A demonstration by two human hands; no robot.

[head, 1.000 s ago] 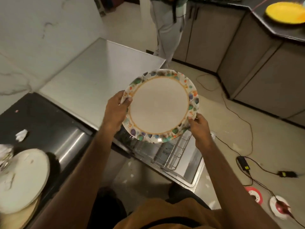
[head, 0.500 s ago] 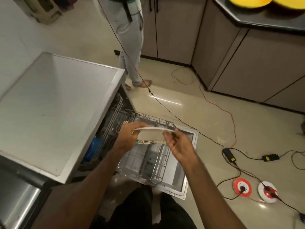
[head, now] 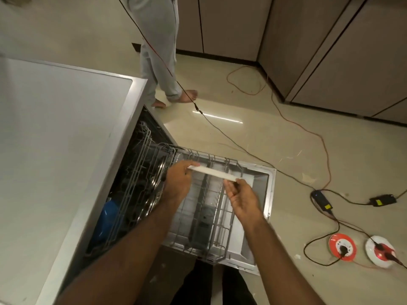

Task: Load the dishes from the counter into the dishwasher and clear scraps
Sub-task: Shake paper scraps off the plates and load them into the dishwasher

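Head view: at the centre of the frame the plate (head: 212, 173) is held edge-on, so that only its pale rim shows as a thin strip slanting from upper left down to lower right. The left hand (head: 178, 183) grips the strip's upper-left end with curled fingers, and the right hand (head: 242, 198) pinches its lower-right end between thumb and fingers. The plate hangs over the far half of the lower rack (head: 217, 225), a grey wire basket that sits pulled out above the open dishwasher door (head: 263, 190); whether the plate's lower edge touches the rack's wires cannot be told. Left of the hands, inside the machine's dark opening, stands the upper rack (head: 141, 164), with a round metal dish (head: 159, 172) upright just beside the left hand and a blue vessel (head: 108, 216) lower down. The dishwasher's flat steel top (head: 55, 150) fills the left side of the frame. At top centre a second person (head: 158, 51) in light grey trousers stands barefoot on the glossy beige floor (head: 286, 139), and grey-brown cabinets (head: 330, 51) run along the upper right. A thin dark cable (head: 231, 137) crosses the floor from that person toward the right, where a black adapter (head: 321, 198) lies near two round red-and-white sockets (head: 342, 246) at the lower right. The person's dark trousers show at the bottom edge.
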